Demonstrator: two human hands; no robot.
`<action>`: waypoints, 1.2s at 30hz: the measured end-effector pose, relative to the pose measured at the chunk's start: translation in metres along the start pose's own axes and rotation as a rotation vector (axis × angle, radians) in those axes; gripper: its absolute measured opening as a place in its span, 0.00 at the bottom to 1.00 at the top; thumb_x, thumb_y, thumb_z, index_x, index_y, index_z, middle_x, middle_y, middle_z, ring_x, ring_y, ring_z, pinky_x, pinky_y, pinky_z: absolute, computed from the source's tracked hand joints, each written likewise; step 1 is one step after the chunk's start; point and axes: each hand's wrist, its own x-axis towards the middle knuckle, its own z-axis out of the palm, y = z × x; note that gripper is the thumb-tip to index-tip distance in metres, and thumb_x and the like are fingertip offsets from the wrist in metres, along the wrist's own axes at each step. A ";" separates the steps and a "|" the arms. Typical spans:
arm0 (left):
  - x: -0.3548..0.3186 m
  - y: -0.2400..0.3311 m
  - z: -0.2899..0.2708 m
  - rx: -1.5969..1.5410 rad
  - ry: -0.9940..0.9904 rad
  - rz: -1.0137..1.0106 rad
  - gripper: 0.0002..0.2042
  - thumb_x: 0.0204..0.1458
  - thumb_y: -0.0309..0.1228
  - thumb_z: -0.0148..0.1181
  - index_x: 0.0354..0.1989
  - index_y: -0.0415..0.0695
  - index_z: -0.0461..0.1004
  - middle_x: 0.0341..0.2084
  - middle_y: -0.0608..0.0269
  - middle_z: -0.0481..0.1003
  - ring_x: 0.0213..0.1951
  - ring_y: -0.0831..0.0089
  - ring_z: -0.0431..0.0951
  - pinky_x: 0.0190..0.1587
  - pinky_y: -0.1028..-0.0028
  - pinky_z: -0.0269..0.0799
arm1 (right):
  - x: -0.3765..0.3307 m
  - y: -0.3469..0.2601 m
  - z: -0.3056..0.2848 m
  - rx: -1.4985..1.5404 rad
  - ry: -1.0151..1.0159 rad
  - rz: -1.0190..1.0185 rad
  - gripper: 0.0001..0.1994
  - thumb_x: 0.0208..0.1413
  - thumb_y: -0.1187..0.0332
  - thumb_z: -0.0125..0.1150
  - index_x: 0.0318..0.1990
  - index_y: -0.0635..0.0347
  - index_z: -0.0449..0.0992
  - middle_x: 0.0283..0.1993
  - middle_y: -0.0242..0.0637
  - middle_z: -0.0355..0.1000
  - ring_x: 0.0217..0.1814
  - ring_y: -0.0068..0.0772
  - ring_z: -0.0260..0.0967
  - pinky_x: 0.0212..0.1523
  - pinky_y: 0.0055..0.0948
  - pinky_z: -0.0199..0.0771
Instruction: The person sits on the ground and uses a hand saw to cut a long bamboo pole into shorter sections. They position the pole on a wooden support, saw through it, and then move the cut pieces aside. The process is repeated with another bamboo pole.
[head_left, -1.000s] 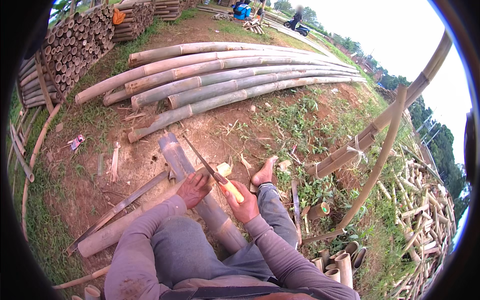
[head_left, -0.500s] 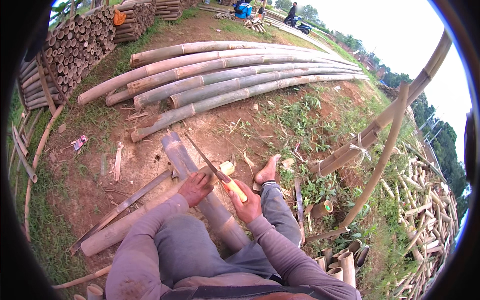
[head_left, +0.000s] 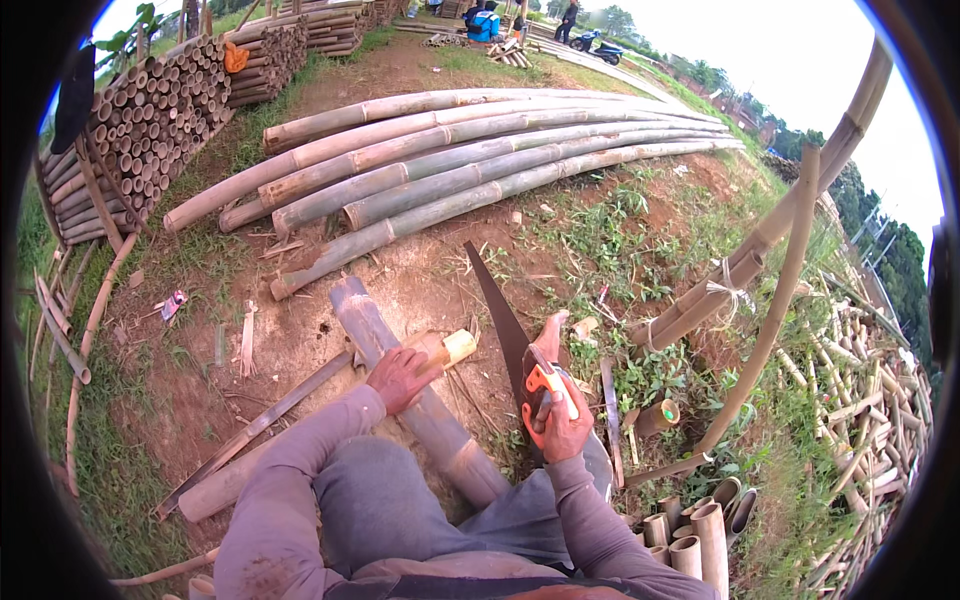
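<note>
My left hand [head_left: 402,378] is closed over a bamboo pole [head_left: 232,484], near its pale cut far end. This pole rests across a thicker, darker bamboo piece [head_left: 445,430] that slants from the ground toward my lap. In my right hand [head_left: 564,420] is a handsaw [head_left: 500,318], my fingers wrapped round its orange and white handle. The dark blade points up and away, clear of the pole and to its right. My bare foot [head_left: 549,335] shows just beyond the handle, partly hidden by it.
Long bamboo poles [head_left: 440,165] lie side by side ahead. Stacked bamboo [head_left: 160,115] stands far left. Short cut tubes [head_left: 708,540] stand at lower right, near a leaning bamboo post [head_left: 765,320]. A heap of bamboo offcuts [head_left: 880,420] lies further right. People and a motorbike [head_left: 600,50] are far back.
My right hand has moved right with the saw, away from the pole. The blade has turned from edge-on to showing its broad side. My left hand stays on the pole.
</note>
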 end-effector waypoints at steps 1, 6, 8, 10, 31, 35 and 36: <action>0.007 -0.003 -0.006 0.013 -0.046 0.010 0.23 0.57 0.34 0.60 0.63 0.57 0.74 0.51 0.58 0.72 0.60 0.59 0.71 0.62 0.58 0.63 | 0.001 0.002 -0.008 0.046 0.016 0.077 0.18 0.72 0.64 0.60 0.61 0.67 0.76 0.29 0.32 0.74 0.19 0.18 0.67 0.19 0.21 0.66; 0.031 -0.011 0.000 0.127 -0.124 0.095 0.18 0.57 0.33 0.59 0.56 0.55 0.77 0.47 0.62 0.72 0.56 0.63 0.72 0.58 0.61 0.66 | -0.009 0.040 -0.041 0.188 0.117 0.337 0.19 0.72 0.60 0.59 0.60 0.66 0.77 0.19 0.32 0.69 0.13 0.23 0.64 0.15 0.26 0.63; 0.033 -0.008 0.004 0.195 -0.138 0.140 0.15 0.57 0.32 0.59 0.53 0.55 0.80 0.46 0.62 0.72 0.55 0.64 0.73 0.57 0.62 0.67 | -0.017 0.057 -0.049 0.221 0.114 0.386 0.19 0.71 0.60 0.59 0.59 0.65 0.78 0.20 0.33 0.70 0.13 0.24 0.64 0.15 0.27 0.64; 0.036 -0.004 0.000 0.217 -0.228 0.147 0.12 0.57 0.31 0.58 0.49 0.55 0.81 0.46 0.63 0.73 0.55 0.65 0.73 0.58 0.63 0.67 | -0.018 0.067 -0.051 0.187 0.100 0.418 0.18 0.71 0.60 0.59 0.58 0.65 0.78 0.20 0.33 0.71 0.13 0.24 0.64 0.14 0.27 0.64; 0.125 -0.007 -0.029 -0.042 -0.319 0.001 0.10 0.54 0.34 0.63 0.44 0.51 0.79 0.40 0.58 0.79 0.44 0.53 0.83 0.47 0.54 0.78 | -0.003 0.096 -0.063 0.347 0.143 0.579 0.17 0.67 0.59 0.63 0.55 0.63 0.77 0.22 0.34 0.71 0.14 0.27 0.65 0.15 0.28 0.67; 0.128 -0.017 -0.028 -0.053 -0.356 -0.159 0.16 0.55 0.36 0.64 0.52 0.52 0.79 0.43 0.56 0.80 0.46 0.50 0.83 0.50 0.54 0.79 | -0.005 0.092 -0.061 0.318 0.157 0.601 0.18 0.67 0.58 0.64 0.54 0.63 0.77 0.22 0.35 0.72 0.14 0.27 0.66 0.15 0.28 0.68; 0.121 -0.015 -0.027 -0.062 -0.304 -0.175 0.17 0.55 0.38 0.64 0.54 0.52 0.79 0.44 0.56 0.79 0.47 0.51 0.82 0.51 0.54 0.79 | -0.006 0.091 -0.060 0.307 0.160 0.608 0.18 0.67 0.58 0.64 0.54 0.64 0.77 0.22 0.35 0.72 0.14 0.27 0.66 0.16 0.28 0.68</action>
